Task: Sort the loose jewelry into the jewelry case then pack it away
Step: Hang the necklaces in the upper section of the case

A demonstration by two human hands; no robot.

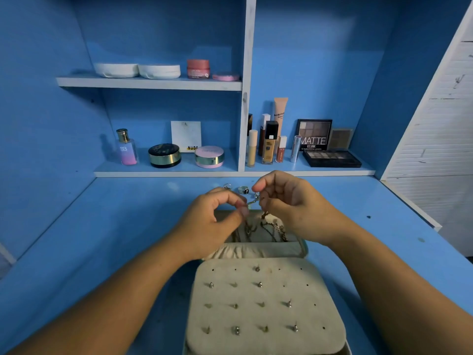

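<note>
Looking like a home dressing nook, honestly. Sitting on the far blue shelves (153, 83): a perfume bottle (126, 147) and powder compacts (164, 155) on the left, foundation bottles (270, 144) and eyeshadow palettes (314, 134) on the right. Lying open on the near desk (115, 226): a jewelry case (271, 295).

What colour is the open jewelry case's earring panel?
Cream-beige: the padded earring panel shows best in the head view.

Dim, blue-tinted, wide-angle view.
Soft light falls from above; the glossy blue tabletop (107, 226) shows faint sheen, edges bow outward, fingertips slightly blurred.
</note>
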